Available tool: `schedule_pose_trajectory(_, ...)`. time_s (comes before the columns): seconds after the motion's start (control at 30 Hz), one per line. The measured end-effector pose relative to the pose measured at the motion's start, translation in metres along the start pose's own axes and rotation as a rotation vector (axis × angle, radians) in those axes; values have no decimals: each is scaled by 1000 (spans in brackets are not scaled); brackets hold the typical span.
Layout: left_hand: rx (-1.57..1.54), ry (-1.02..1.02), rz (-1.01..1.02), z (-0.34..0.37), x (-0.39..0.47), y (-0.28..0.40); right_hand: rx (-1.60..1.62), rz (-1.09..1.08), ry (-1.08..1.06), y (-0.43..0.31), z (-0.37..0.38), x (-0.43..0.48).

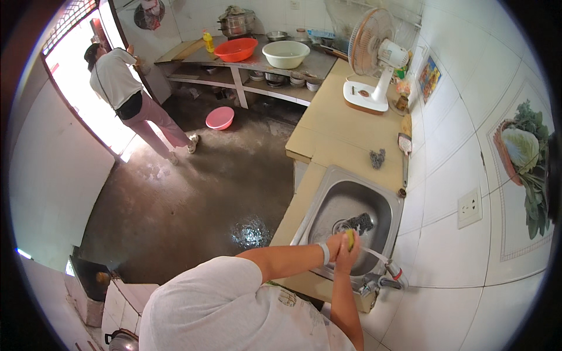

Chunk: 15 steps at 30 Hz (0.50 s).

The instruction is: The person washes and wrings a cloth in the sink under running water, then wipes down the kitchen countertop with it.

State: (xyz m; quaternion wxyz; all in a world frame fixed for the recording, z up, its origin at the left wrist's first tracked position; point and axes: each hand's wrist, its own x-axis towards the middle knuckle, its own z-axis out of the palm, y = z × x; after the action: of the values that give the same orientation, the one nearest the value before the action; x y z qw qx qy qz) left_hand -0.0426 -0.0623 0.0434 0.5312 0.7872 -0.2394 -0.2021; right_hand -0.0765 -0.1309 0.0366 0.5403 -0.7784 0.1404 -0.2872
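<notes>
Over the stainless steel sink [382,197], both my hands come together around a small yellow-green item [350,239], mostly covered by fingers; its kind cannot be told. My left hand [336,246], with a pale band at the wrist, presses against one side. My right hand [347,259] wraps the other side. A thin stream of water [373,252] runs from the faucet [386,278] to my hands. Below them, a dark, rough-textured piece [362,223] lies in the basin beside the drain.
Steel wool [377,159] and a spatula [404,153] lie on the yellowish counter [325,131], near a white fan [373,87]. Orange-red [237,49] and pale [285,55] basins sit on the far shelf. A pink basin [220,118] is on the wet floor; another person [118,83] stands at the doorway.
</notes>
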Motion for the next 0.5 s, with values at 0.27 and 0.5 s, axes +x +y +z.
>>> schedule_pose_trajectory(0.27, -409, 839, -444, 25, 17, -30, 365, 463, -211, -19, 12, 14)
schedule_pose_trajectory(0.5, -203, 463, -378, -7, 6, 39, 866, 935, -117, 26, 12, 25)
